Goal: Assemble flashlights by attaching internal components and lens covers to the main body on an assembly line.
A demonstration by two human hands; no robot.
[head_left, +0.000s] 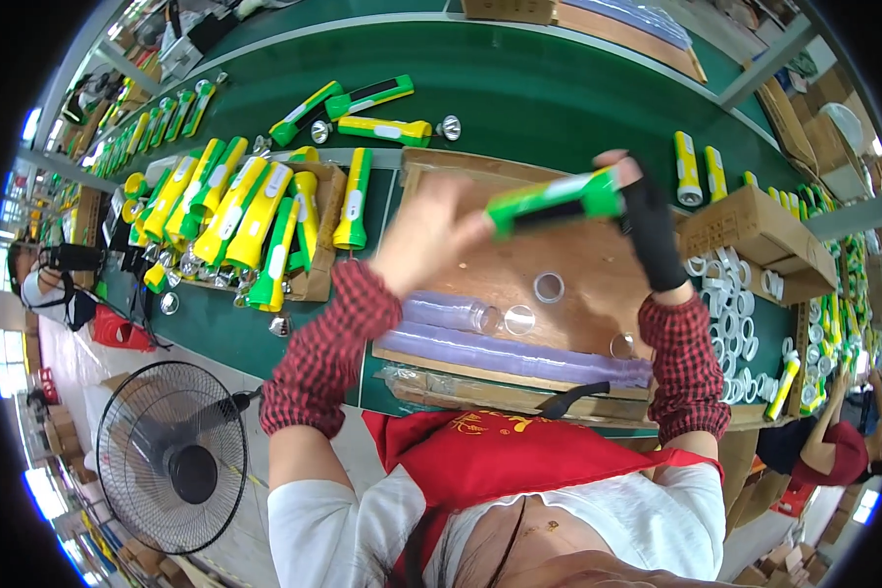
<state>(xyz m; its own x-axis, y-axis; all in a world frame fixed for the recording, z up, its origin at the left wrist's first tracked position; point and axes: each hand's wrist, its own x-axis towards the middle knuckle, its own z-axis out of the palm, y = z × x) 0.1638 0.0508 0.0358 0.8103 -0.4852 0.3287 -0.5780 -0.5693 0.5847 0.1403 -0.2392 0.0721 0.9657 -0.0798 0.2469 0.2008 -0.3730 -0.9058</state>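
Observation:
My right hand [647, 220], in a black fingerless glove, grips one end of a green and yellow flashlight [554, 203] held nearly level above a brown board. My left hand [431, 235] is smeared by motion at the other, green end; a finger or thumb seems to touch it there. How its other fingers are bent does not show. Below the flashlight, a clear round lens [549, 287] lies on the board [480, 269], with a second lens [519, 319] and a third lens [622, 345] nearer me. Long stacks of clear lenses [519, 355] lie along its near edge.
Left of the board, a carton [316, 279] is heaped with flashlights. More flashlights [377, 129] lie on the green table [519, 88] beyond. White rings [733, 333] spread beside a cardboard box [755, 235] at right. A black fan [181, 461] stands at lower left. Other people are at both sides.

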